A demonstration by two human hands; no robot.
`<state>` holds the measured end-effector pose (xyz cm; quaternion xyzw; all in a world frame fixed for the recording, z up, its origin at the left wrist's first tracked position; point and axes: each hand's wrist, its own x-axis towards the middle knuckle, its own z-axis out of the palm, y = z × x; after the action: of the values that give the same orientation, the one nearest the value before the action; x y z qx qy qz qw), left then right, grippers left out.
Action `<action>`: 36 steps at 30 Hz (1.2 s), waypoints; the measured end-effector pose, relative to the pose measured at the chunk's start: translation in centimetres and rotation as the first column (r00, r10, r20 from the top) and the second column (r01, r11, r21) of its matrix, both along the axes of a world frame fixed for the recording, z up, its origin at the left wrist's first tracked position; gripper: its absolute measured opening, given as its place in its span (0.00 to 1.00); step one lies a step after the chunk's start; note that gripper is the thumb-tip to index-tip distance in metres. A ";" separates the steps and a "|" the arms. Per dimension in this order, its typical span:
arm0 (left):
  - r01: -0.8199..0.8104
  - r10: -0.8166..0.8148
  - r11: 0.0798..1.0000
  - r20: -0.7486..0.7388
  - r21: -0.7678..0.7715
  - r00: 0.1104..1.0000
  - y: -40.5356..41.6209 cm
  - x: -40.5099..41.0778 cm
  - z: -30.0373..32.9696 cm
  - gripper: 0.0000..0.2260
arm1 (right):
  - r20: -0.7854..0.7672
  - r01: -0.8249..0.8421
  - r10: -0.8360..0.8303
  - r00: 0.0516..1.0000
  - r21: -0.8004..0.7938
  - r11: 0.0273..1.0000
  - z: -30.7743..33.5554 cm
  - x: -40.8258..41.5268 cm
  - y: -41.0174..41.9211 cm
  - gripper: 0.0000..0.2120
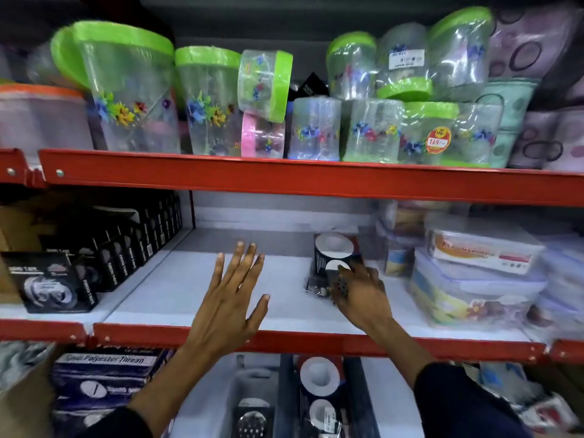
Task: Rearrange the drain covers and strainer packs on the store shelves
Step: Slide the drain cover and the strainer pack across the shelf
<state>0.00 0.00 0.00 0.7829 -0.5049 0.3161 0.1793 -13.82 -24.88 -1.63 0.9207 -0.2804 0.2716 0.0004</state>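
Observation:
On the white middle shelf [196, 289] lies a dark strainer pack [335, 254] showing two white round strainers. My right hand [360, 295] rests on its near end, fingers closed over a perforated metal drain cover [339, 282] beside it. My left hand [230, 298] hovers flat over the bare shelf with fingers spread and nothing in it. On the shelf below, another strainer pack [320, 393] stands upright, and a round perforated drain cover [252, 422] lies in a grey tray.
Black boxes [104, 257] line the left of the middle shelf. Clear lidded food containers [474, 279] are stacked at its right. Green-lidded plastic jars [205, 99] crowd the top shelf. Red shelf rails [284, 181] edge each level. Thread boxes [104, 377] sit lower left.

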 end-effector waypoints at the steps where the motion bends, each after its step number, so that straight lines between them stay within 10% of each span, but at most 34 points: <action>1: -0.015 0.015 1.000 -0.028 0.015 0.999 0.1 0.1 -0.3 0.30 | -0.030 0.061 -0.058 0.998 0.096 0.994 -0.5 0.3 -0.3 0.22; 15: -0.063 0.071 0.997 -0.175 0.051 0.982 1.5 4.8 -3.5 0.28 | -0.037 0.164 -0.160 0.986 0.205 0.965 0.2 1.4 -0.9 0.32; 23: -0.106 0.135 0.988 -0.317 0.110 0.939 4.1 8.5 -5.2 0.29 | -0.019 -0.524 0.547 0.837 0.259 0.811 2.1 8.2 4.1 0.39; 30: -0.111 0.162 0.980 -0.341 0.163 0.926 4.2 9.4 -5.7 0.34 | -0.270 -0.588 0.715 0.645 0.422 0.690 -0.7 13.5 4.6 0.36; 36: -0.134 0.185 0.976 -0.333 0.169 0.925 4.3 9.8 -6.0 0.35 | -0.288 -0.548 0.680 0.675 0.423 0.722 -1.3 12.3 4.6 0.38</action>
<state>9.77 4.29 -6.05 0.8756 -0.4212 0.1499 0.1827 -1.49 -20.30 -2.96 0.9850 0.0188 0.0027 -0.1716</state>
